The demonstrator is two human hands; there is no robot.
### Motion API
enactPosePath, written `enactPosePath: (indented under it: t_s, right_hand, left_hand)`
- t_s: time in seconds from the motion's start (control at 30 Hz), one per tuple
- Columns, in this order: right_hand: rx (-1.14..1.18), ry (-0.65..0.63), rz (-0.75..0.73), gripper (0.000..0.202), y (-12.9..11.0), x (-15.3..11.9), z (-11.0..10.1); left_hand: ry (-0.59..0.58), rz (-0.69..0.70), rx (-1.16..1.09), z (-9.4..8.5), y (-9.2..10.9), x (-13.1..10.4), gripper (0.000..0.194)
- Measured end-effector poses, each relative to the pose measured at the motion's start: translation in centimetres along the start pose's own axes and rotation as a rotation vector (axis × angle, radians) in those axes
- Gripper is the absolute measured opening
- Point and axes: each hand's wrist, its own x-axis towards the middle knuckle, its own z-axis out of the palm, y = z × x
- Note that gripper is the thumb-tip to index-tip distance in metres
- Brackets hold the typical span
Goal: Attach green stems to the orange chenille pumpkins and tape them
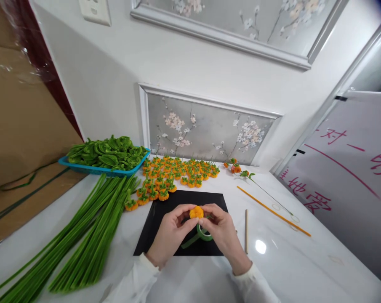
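Between the fingertips of both hands is a small orange fuzzy flower (196,212), its lobed face turned toward me. My left hand (174,227) pinches it from the left side, thumb below and index finger above. On the other side my right hand (218,227) grips it the same way. A roll of green tape (204,234) lies under the hands, partly hidden by the right one, with a loose end running left. Both hands are over a black mat (155,227) on the white table (190,277).
Many orange flowers with green tops (177,170) stand behind the mat. At left lie green pipe cleaners (92,235) and a blue tray (133,169) of green leaf shapes. On the right are an orange stick (272,210), a beige stick (246,231) and a wired flower stem (269,193).
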Motion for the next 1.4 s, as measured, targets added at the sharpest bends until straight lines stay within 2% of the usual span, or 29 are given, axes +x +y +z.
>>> enactPosePath:
  t_s: [0.1,0.17,0.33,0.47,0.7,0.93,1.03,1.13,1.27,1.4]
  right_hand:
    - [0.069,-0.030,0.082,0.038,-0.4,-0.1,0.0]
    - [0.085,-0.036,0.106,0.042,-0.5,-0.1,-0.1]
    - [0.046,0.037,0.083,0.024,-0.5,-0.1,0.3]
    - [0.040,0.044,0.071,0.018,-0.6,0.0,0.8]
    - [0.123,0.010,0.132,0.019,-0.1,0.1,1.2]
    - [0.195,0.023,0.187,0.029,0.0,0.0,0.6]
    - [0.140,-0.075,0.214,0.034,0.1,-0.1,0.5]
    - [0.074,-0.150,0.232,0.028,0.7,-0.1,0.6]
    - [-0.027,-0.123,0.235,0.023,1.6,0.0,0.7]
    - [-0.166,-0.101,0.156,0.021,2.0,-0.1,0.4]
  left_hand:
    - [0.029,-0.092,-0.122,0.1,0.1,-0.1,0.025]
    - [0.064,-0.145,-0.222,0.1,0.2,-0.1,0.024]
    - [0.123,-0.205,-0.397,0.2,0.5,-0.1,0.028]
    - [0.099,-0.203,-0.346,0.3,0.4,-0.2,0.033]
    - [0.051,-0.183,-0.251,0.2,-0.2,-0.3,0.027]
    - [0.052,-0.234,-0.430,0.3,-0.1,-0.3,0.025]
    - [0.076,-0.233,-0.506,0.2,0.0,-0.3,0.024]
    - [0.070,-0.237,-0.514,0.1,-0.1,-0.2,0.024]
    - [0.078,-0.189,-0.385,0.0,-0.3,-0.2,0.029]
    - [0.139,-0.138,-0.285,-0.1,-0.3,-0.2,0.033]
